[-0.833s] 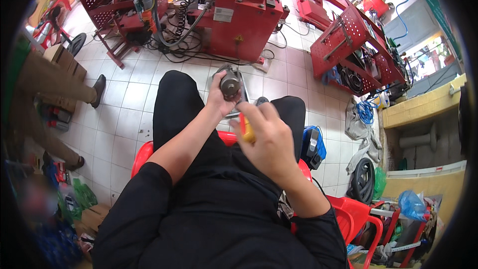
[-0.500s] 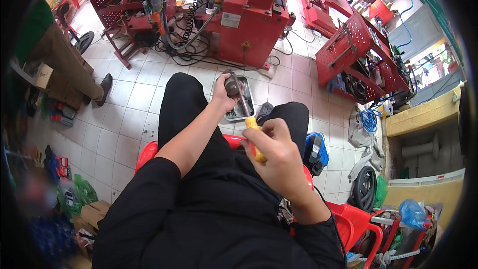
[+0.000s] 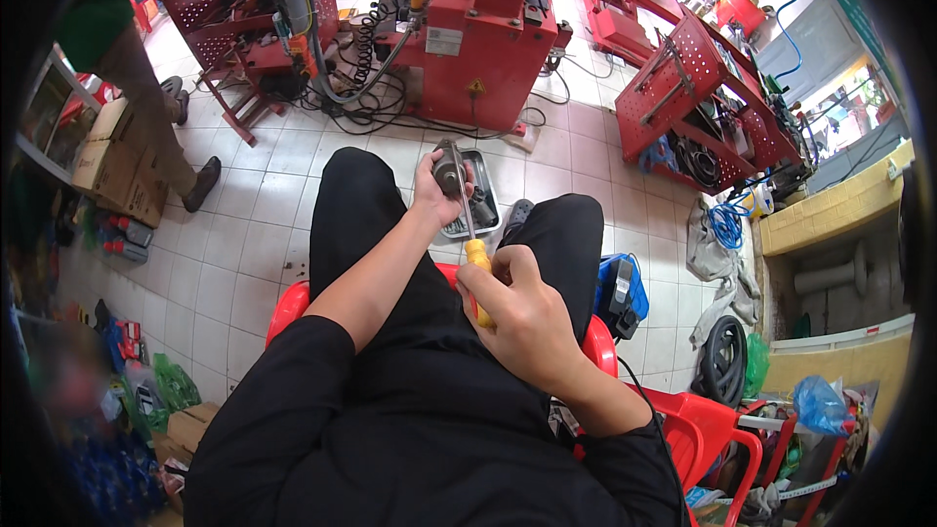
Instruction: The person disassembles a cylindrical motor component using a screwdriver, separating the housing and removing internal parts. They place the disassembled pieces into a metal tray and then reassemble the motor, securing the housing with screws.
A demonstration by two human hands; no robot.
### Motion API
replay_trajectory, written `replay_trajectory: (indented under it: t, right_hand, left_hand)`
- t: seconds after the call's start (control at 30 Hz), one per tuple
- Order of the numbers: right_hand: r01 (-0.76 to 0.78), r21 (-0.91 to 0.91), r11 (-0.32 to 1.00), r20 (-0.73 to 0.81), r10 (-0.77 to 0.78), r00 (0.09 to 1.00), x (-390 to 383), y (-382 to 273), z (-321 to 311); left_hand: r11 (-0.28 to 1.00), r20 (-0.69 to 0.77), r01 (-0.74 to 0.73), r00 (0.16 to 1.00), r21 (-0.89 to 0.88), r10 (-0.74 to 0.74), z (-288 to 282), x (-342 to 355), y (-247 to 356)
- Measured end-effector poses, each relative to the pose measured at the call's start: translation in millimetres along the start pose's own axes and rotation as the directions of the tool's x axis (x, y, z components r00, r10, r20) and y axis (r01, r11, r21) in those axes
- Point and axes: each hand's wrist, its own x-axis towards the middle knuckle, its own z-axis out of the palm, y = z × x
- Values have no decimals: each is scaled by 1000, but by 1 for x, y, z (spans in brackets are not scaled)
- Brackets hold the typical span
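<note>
My left hand (image 3: pixel 435 187) is closed around a dark grey cylindrical metal part (image 3: pixel 449 168), held out between my knees. My right hand (image 3: pixel 517 307) grips a screwdriver (image 3: pixel 477 256) with a yellow and red handle, its long shaft pointing forward to the part; whether the tip touches it is hard to tell. Under the part, a metal tray (image 3: pixel 493 197) with small items inside lies on the floor, partly hidden by my hand. A grey shoe (image 3: pixel 519 215) shows beside my right knee.
A red machine (image 3: pixel 473 78) with hoses stands ahead, a red perforated cart (image 3: pixel 664 112) to the right. A co-worker (image 3: pixel 146 102) stands left beside cardboard boxes (image 3: pixel 117 171). A blue-and-black case (image 3: pixel 622 298), coiled tyre (image 3: pixel 722 359) and red chair (image 3: pixel 683 429) are nearby.
The screwdriver has swung forward, its shaft now lined up along the metal part, which has turned in my left hand. The co-worker at the left has shifted, and a second foot shows.
</note>
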Motion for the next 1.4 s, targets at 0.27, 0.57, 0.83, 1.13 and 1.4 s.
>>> replay_trajectory:
  t: [0.27, 0.57, 0.83, 1.13, 1.4]
  right_hand:
    - [-11, 21, 1000, -17, 12, 1000, 1, -1, -1]
    - [9, 60, 998, -72, -4, 997, 3, 2, -6]
    - [-13, 43, 999, 21, 12, 1000, 2, 1, -7]
    - [7, 45, 999, 39, -9, 999, 3, 2, -9]
    - [-56, 79, 995, -135, 66, 989, 10, 8, -17]
  left_hand:
    - [1000, 14, -27, 1000, -11, 27, -3, 3, 2]
    - [999, 17, -19, 1000, 28, 18, -1, 1, 1]
    - [997, -22, -34, 999, 63, 36, 2, -1, -1]
    - [994, -8, -55, 998, 91, 56, 2, -2, -2]
    - [986, -5, -60, 998, 154, 62, -3, 7, -3]
